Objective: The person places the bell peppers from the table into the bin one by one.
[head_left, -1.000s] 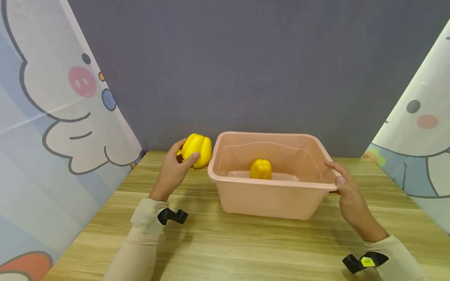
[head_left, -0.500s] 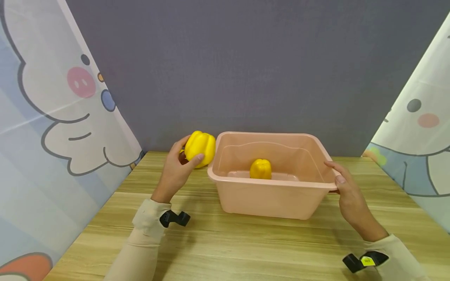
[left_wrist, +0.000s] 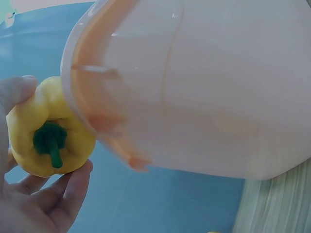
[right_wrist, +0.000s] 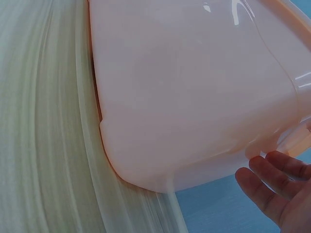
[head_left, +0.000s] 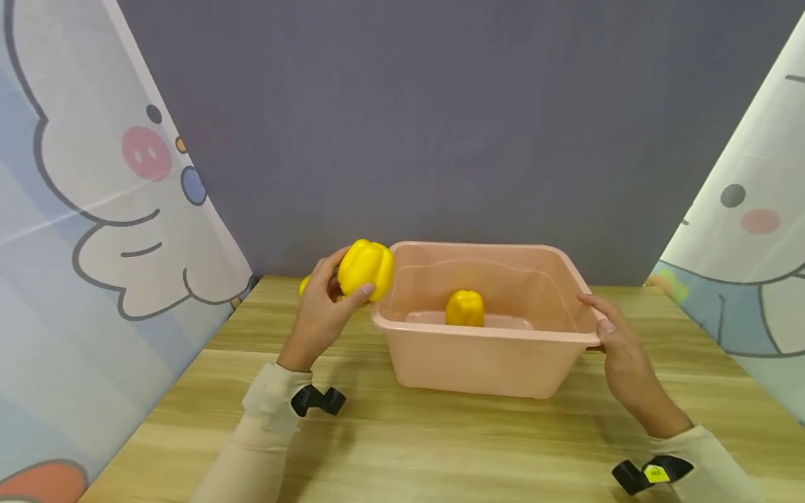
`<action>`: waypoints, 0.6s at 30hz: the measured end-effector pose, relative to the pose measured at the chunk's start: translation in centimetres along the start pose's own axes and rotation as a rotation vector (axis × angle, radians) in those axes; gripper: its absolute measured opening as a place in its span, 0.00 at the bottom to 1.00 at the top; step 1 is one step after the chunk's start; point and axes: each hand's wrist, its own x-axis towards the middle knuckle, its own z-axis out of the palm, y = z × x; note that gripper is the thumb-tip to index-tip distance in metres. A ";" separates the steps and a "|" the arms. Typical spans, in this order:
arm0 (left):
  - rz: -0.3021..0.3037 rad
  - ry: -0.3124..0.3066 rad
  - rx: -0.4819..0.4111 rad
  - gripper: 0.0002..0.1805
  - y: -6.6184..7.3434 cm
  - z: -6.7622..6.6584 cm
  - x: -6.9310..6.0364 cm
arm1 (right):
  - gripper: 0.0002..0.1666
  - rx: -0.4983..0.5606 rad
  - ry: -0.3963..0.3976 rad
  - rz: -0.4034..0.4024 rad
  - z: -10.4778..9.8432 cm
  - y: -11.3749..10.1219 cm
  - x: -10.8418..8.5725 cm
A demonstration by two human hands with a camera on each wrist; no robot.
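Observation:
My left hand [head_left: 316, 318] holds a yellow bell pepper [head_left: 366, 270] between thumb and fingers, raised beside the left rim of a pink plastic basin [head_left: 484, 363]. In the left wrist view, the green stem of this bell pepper [left_wrist: 29, 131] points at the camera, and the basin's rim overlaps its edge. A second yellow bell pepper [head_left: 465, 309] lies inside the basin, its lower part hidden by the front wall. At the right end, my right hand [head_left: 631, 370] grips the rim with the thumb on top. Its fingers [right_wrist: 272, 177] show under the rim in the right wrist view.
Behind my left hand a bit of another yellow thing [head_left: 305, 284] shows, mostly hidden. The basin stands on a wood-grain table [head_left: 440, 447]. A dark grey panel [head_left: 440, 126] rises at the back, with cartoon-printed sheets on both sides.
My left hand has carried the bell pepper to the right, up to the basin's left rim, uncovering part of a yellow thing behind it. The right hand keeps its grip.

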 end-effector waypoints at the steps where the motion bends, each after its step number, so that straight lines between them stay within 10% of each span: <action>1: 0.000 -0.002 -0.002 0.37 0.0 0.1 0.0 | 0.26 -0.001 0.002 0.001 0.0 0.0 0.0; 18: 0.007 -0.024 -0.042 0.37 0.4 1.9 0.0 | 0.27 -0.073 -0.015 0.003 0.1 -0.3 -0.2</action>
